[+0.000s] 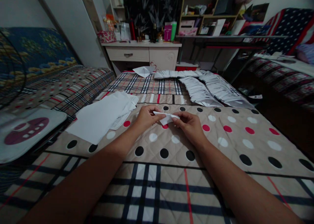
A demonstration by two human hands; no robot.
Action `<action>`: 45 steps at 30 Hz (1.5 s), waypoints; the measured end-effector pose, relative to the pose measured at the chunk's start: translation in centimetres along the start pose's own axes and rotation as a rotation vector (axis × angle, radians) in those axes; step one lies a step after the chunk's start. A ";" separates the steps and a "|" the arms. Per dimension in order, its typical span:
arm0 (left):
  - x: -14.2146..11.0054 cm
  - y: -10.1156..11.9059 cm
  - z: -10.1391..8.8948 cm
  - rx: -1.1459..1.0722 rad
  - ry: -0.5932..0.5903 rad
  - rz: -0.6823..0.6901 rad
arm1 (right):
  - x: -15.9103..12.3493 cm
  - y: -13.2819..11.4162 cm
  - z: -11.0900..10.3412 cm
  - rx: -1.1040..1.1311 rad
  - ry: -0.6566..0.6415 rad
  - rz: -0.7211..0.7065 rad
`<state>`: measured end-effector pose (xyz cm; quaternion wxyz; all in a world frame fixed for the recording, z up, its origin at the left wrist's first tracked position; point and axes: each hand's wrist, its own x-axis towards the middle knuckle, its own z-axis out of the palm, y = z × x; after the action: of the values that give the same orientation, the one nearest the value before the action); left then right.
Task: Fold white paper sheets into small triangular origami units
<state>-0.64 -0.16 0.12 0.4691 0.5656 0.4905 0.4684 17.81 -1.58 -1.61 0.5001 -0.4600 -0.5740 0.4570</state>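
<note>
A small folded piece of white paper is held between my two hands, a little above the dotted bedcover. My left hand pinches its left end between thumb and fingers. At the other end, my right hand grips it in the same way. To the left lies a loose pile of white paper sheets, some with print showing at the edges. Beyond my hands, long rows of folded white papers stand packed close together, and a single folded paper rests apart at the far edge.
The quilted bedcover has plaid bands and dots. A white plastic item with a purple print sits at the left. Behind the bed stands a white dresser crowded with bottles and boxes; shelves are at its right.
</note>
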 end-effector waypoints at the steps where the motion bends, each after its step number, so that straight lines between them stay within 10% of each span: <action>1: 0.1 -0.1 0.0 -0.013 0.014 0.017 | 0.0 0.1 0.0 -0.007 -0.015 0.005; 22: 0.3 -0.7 0.2 -0.074 -0.038 0.085 | -0.7 -0.6 0.5 -0.516 -0.160 -0.268; 45: 0.5 -1.4 0.2 -0.188 0.117 0.040 | -1.9 -1.3 1.9 -0.243 -0.171 -0.080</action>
<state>-0.54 0.47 -1.20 0.4811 0.5005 0.4596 0.5539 15.99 -3.82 -0.81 0.4079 -0.4532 -0.6836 0.4012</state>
